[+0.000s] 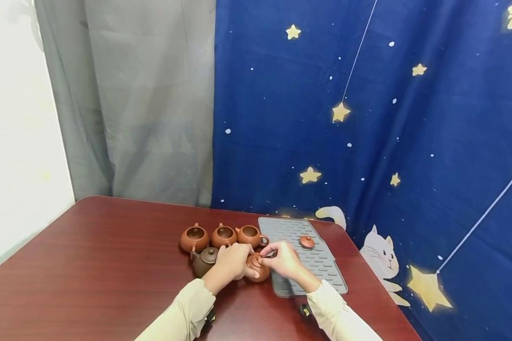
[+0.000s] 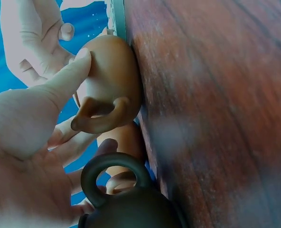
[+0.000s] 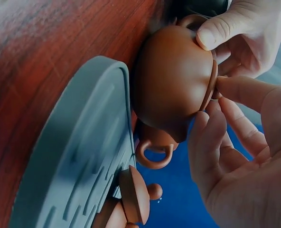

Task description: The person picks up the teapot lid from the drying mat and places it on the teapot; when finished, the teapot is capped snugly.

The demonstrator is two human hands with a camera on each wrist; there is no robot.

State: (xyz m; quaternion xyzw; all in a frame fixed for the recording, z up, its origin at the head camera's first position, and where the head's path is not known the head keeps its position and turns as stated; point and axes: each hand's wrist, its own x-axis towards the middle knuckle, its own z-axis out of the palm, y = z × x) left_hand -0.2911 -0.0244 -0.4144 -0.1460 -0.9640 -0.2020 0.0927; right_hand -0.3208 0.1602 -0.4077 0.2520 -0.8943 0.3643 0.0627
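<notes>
Lower centre, head view: right hand (image 1: 283, 261) pinches lid (image 1: 255, 262), left hand (image 1: 232, 260) grips teapot (image 1: 259, 274); a slipped pinch could let the lid knock and chip

The left grip (image 2: 33, 135) holds a brown teapot (image 2: 116, 69), thumb (image 2: 73, 73) on its side, near a dark teapot (image 2: 135, 209).

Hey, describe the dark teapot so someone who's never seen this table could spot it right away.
On the reddish-brown table, left of the grey mat, find the row of three lidless teapots. On the near side of that row, beside the person's left hand, sits a lidded teapot. It is the only dark brown one; all its neighbours are orange-brown.
</notes>
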